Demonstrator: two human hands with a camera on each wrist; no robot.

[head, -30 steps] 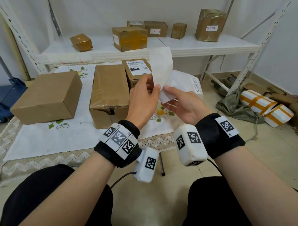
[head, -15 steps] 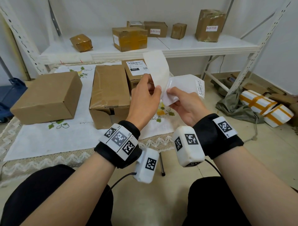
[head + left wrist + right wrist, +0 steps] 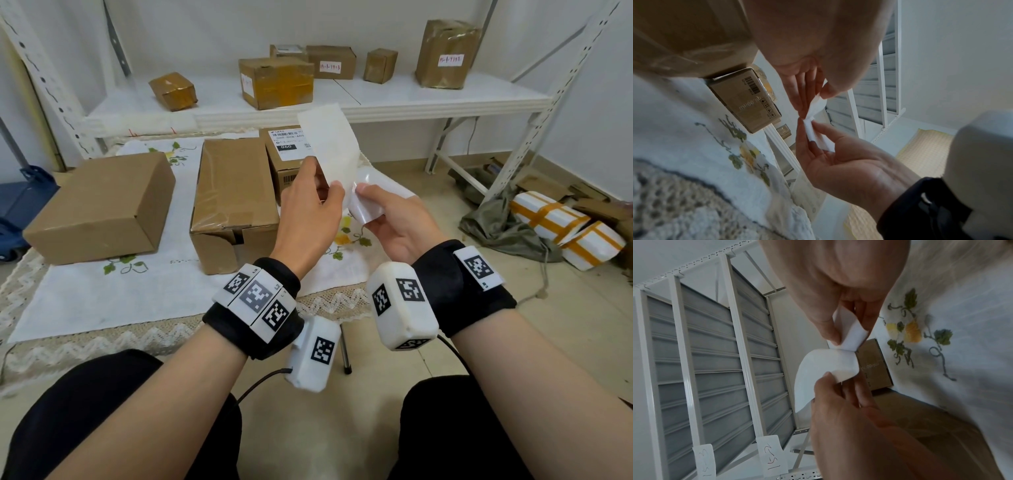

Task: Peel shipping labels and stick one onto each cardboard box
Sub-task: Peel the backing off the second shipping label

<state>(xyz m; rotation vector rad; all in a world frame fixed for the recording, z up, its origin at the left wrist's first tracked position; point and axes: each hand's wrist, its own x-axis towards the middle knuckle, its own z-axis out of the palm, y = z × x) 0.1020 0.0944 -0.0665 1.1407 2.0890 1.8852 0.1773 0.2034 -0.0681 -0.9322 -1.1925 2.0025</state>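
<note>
Both hands hold a shipping label split into two white layers above the cloth. My left hand pinches the blank upright layer by its lower edge. Thumb and fingers of my right hand pinch the glossy curled layer. The layers still meet at a seam between the hands. Which layer is the sticker I cannot tell. Three cardboard boxes stand on the cloth: a plain one, a taped one, and a small one bearing a printed label.
An embroidered white cloth covers the low table. A white shelf behind it carries several more boxes. On the floor at the right lie a green bag and white parcels with orange tape.
The layer in my right hand has curled in tighter, and its printed edge has gone out of sight. The upright layer has tilted slightly left. Both hands stay close together.
</note>
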